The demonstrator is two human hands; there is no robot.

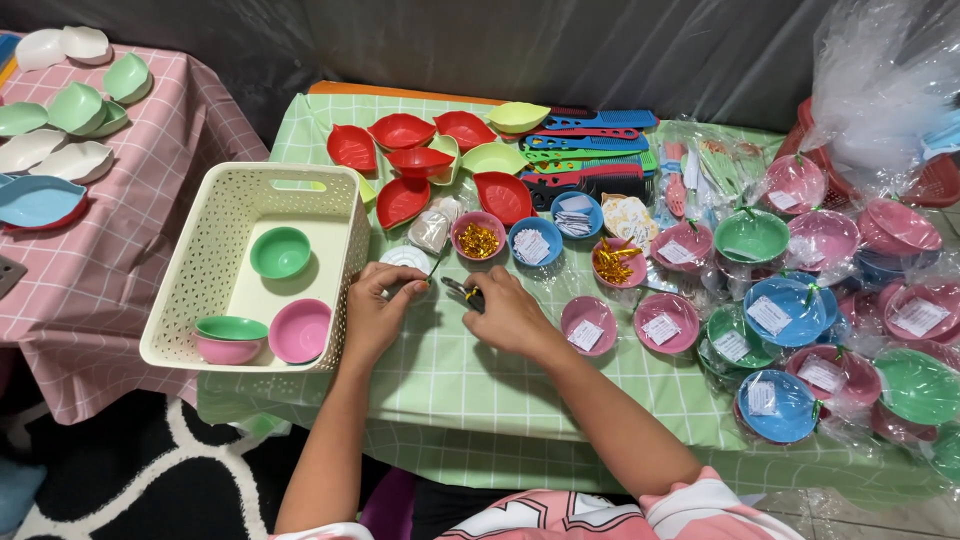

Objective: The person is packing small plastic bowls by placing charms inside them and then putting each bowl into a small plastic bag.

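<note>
My left hand point(375, 308) rests on the green checked tablecloth point(450, 385) with fingers curled, pinching a thin green tie point(434, 269) beside a white round piece point(405, 257). My right hand point(508, 312) lies close to it, fingers closed on a small dark object with a gold bit point(464, 292); what it is I cannot tell. Just beyond the hands stand a pink bowl of gold twist ties point(478, 238), a blue bowl with paper slips point(534, 243) and a small clear bag point(432, 230).
A cream perforated basket point(200, 265) at the left holds green and pink bowls. Red and lime leaf-shaped dishes point(402, 131) and coloured combs point(590, 150) lie at the back. Several plastic-wrapped bowls point(790, 305) crowd the right. A pink-clothed table point(120, 250) with more dishes stands at left.
</note>
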